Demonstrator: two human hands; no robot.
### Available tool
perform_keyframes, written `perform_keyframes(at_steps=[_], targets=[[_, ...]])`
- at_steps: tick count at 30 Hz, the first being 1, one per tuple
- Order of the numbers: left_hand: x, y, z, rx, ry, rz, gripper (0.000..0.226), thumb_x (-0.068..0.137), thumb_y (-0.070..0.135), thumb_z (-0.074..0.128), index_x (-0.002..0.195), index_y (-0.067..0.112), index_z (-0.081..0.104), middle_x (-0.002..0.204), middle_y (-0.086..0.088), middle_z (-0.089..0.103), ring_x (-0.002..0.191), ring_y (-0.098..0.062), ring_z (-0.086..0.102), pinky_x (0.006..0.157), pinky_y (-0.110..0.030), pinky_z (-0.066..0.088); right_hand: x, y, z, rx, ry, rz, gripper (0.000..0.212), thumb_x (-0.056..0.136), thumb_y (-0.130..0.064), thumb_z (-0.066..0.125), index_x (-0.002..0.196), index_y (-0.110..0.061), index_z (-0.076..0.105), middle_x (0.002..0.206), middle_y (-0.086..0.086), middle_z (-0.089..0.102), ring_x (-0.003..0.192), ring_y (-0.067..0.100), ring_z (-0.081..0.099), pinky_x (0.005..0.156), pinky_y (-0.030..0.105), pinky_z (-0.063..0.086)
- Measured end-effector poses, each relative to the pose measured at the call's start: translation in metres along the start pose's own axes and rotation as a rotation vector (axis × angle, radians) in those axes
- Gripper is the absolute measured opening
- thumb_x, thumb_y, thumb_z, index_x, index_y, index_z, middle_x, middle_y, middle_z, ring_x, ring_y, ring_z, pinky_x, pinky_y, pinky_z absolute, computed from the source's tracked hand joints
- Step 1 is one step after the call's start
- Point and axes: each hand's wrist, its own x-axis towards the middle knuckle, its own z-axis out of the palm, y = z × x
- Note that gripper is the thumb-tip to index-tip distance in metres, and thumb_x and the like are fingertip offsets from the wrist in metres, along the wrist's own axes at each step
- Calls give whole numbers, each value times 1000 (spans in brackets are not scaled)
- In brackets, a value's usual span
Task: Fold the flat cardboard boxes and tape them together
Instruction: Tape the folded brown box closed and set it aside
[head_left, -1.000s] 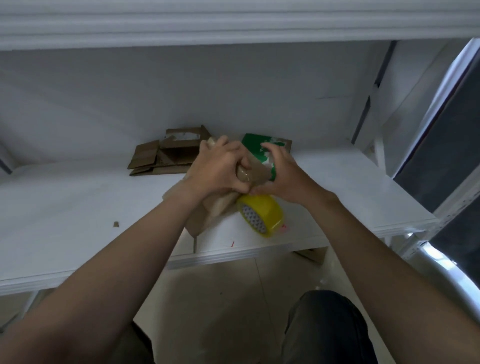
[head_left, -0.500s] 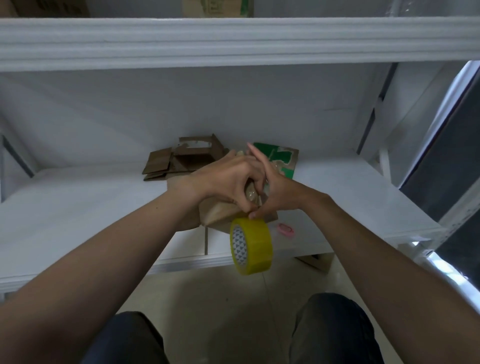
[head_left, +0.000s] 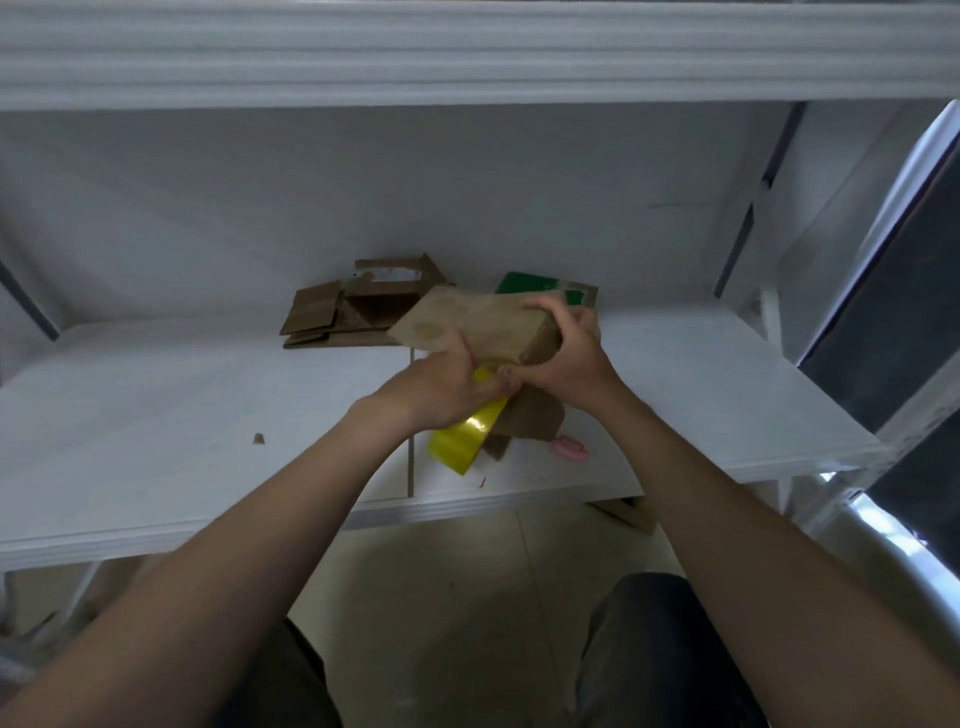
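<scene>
Smooth white shelf board (head_left: 156, 415) in a white rack, pale floor below.
Above the middle, matte brown folded cardboard box (head_left: 483, 322), pinched at the near edge by left hand (head_left: 441, 384), clamped at the right end by right hand (head_left: 566, 353). Glossy yellow tape roll (head_left: 465, 436) just under the left hand; flat brown cardboard pieces (head_left: 353, 317) behind.

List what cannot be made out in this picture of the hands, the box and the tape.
Head view throughout.
The tape roll: core and loose end hidden under the left hand.
The cardboard box: right end covered by the right hand; taped or not, unclear.
The pink object: too small and blurred to identify.
The green-printed cardboard: mostly hidden behind the box.
</scene>
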Motion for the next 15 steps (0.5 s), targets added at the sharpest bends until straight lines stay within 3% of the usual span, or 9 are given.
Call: perform_keyframes(at_steps=[2,4,6,8,9,12,15], targets=[[-6,-2,14,-79,-24,0,58,92,62,58,130,26,32,122,-1,57,104,-20,62,81,-35,49,-4,5,8,13,44,38,77,62,-41,91,127,-50,52,137,3,28,131,25,37,109,38,43],[-8,-3,20,-272,14,28,37,93,55,60,113,45,31,117,-7,66,85,-27,73,77,-46,59,-9,11,15,54,87,56,77,61,-42,91,129,-49,54,137,1,29,130,24,41,109,37,45],[-10,-5,25,-299,8,28,35,95,49,60,110,40,30,95,-7,74,60,-27,74,72,-48,60,-16,19,20,116,90,66,76,64,-37,91,131,-45,56,133,-6,29,127,21,42,99,21,47],[-15,-7,30,-84,44,52,35,96,46,57,117,38,29,89,-1,73,48,-17,70,74,-41,59,-22,27,25,149,62,70,75,69,-27,92,134,-38,56,127,-13,29,124,16,40,86,5,43],[-17,-8,33,17,80,54,34,97,46,55,119,39,30,91,2,71,45,-13,67,74,-38,59,-24,30,27,141,52,62,75,69,-27,92,134,-37,56,130,-13,27,126,16,39,90,7,43],[-19,-12,37,133,110,-1,36,97,44,53,127,43,33,97,6,64,42,-9,65,74,-35,57,-23,37,36,137,-2,15,76,62,-35,94,127,-48,55,139,-9,23,135,23,38,112,38,45],[-18,-20,37,210,103,-67,48,93,34,54,133,49,33,94,8,60,41,-8,64,79,-34,56,-17,49,42,154,-75,27,78,58,-38,94,126,-50,56,142,-9,22,135,26,37,114,46,43]])
